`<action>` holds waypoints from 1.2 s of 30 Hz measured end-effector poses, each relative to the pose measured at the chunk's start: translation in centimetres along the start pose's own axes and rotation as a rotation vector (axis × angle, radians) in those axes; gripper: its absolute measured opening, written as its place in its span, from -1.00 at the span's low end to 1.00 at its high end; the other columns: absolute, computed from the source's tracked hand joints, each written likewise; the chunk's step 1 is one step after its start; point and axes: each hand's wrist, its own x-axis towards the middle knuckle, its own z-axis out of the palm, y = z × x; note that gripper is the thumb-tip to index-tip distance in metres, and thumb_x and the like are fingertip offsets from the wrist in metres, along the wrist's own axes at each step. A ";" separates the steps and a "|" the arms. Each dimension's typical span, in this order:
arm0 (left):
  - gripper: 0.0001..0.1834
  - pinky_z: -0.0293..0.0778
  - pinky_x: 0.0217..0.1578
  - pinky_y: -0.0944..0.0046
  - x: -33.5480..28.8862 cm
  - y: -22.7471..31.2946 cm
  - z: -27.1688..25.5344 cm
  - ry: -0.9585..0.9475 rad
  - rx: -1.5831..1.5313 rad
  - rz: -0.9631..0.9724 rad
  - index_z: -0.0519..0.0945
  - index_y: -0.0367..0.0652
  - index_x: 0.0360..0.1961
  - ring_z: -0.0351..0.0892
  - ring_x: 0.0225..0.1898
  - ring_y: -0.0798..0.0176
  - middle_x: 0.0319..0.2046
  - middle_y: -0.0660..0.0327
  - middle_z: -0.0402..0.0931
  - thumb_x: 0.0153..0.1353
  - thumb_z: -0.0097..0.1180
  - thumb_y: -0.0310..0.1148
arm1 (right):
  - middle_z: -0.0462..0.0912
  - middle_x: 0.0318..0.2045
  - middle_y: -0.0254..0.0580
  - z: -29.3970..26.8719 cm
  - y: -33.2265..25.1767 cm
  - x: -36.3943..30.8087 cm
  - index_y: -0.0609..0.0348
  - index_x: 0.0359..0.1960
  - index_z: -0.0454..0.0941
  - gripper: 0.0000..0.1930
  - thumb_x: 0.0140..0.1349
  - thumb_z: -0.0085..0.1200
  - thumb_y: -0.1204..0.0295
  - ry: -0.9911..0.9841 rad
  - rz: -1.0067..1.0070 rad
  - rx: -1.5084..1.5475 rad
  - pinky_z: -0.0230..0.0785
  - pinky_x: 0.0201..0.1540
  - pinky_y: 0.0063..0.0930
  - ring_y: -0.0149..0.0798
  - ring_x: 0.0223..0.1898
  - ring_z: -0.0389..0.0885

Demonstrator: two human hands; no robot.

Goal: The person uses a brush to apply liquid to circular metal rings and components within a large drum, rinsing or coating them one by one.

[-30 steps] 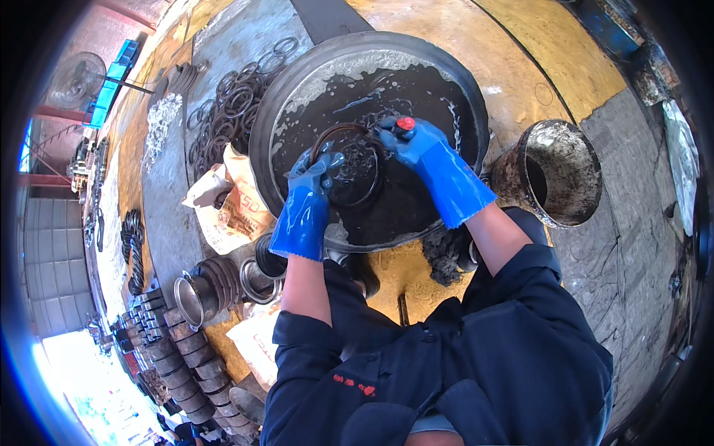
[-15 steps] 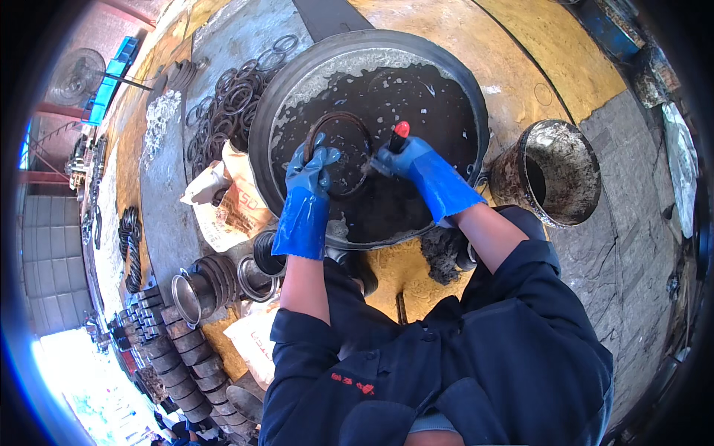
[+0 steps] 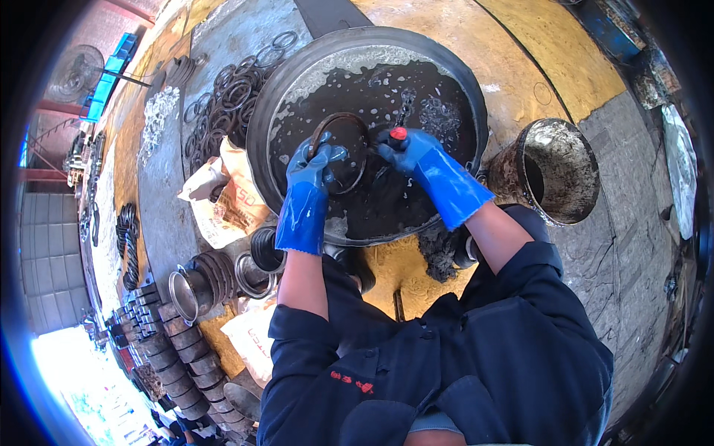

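Observation:
Both my hands wear blue rubber gloves and are over a wide, round black tub point(image 3: 259, 123) of dark, foamy liquid point(image 3: 407, 204). My left hand point(image 3: 309, 169) is closed on the left side of a thin brownish metal ring point(image 3: 343, 116), which is held tilted over the liquid. My right hand point(image 3: 418, 154) grips a dark-handled tool with a red end point(image 3: 399, 134), close to the ring's right side. The tool's working end is hidden below the hand, so its kind cannot be made out.
Left of the tub lie a pile of dark rings point(image 3: 236, 97) and an opened paper sack point(image 3: 236, 197). Stacked metal rings point(image 3: 212, 279) and rows of cylindrical parts point(image 3: 178, 349) stand nearer left. A grimy open drum point(image 3: 558, 171) stands right of the tub.
My right hand has turned and shifted slightly, and the tool's red end has dropped a little. Fresh bubbles and splashes show on the liquid beyond it. My left hand still holds the ring.

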 end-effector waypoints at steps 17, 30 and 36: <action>-0.66 0.15 -0.66 0.52 -1.1 0.1 1.0 -0.053 0.028 0.106 0.58 -0.17 0.05 0.31 -0.70 0.52 -0.44 0.20 0.66 0.24 0.18 -0.38 | 0.70 -0.32 -0.22 4.7 0.1 1.5 0.15 -0.18 0.67 -0.70 0.11 0.30 0.25 -0.216 0.091 0.688 0.45 -0.09 -0.42 -0.39 -0.25 0.61; -0.65 0.08 -0.73 0.51 0.9 -1.3 -1.7 0.085 -0.234 -0.084 0.54 -0.07 0.10 0.20 -0.77 0.52 -0.44 0.24 0.65 0.29 0.13 -0.32 | 0.68 -0.09 -0.18 -1.5 -1.5 0.0 0.02 0.04 0.58 -0.60 0.22 0.17 0.14 0.050 0.123 0.192 0.43 0.07 -0.38 -0.20 -0.05 0.64; -0.64 0.10 -0.72 0.52 0.7 -1.5 -2.2 -0.040 -0.333 -0.083 0.53 -0.12 0.10 0.23 -0.75 0.53 -0.46 0.21 0.63 0.28 0.14 -0.35 | 0.70 -0.15 -0.23 -1.2 -3.4 0.9 0.14 0.02 0.59 -0.70 0.26 0.15 0.39 0.298 -0.257 0.639 0.46 -0.02 -0.48 -0.37 -0.14 0.64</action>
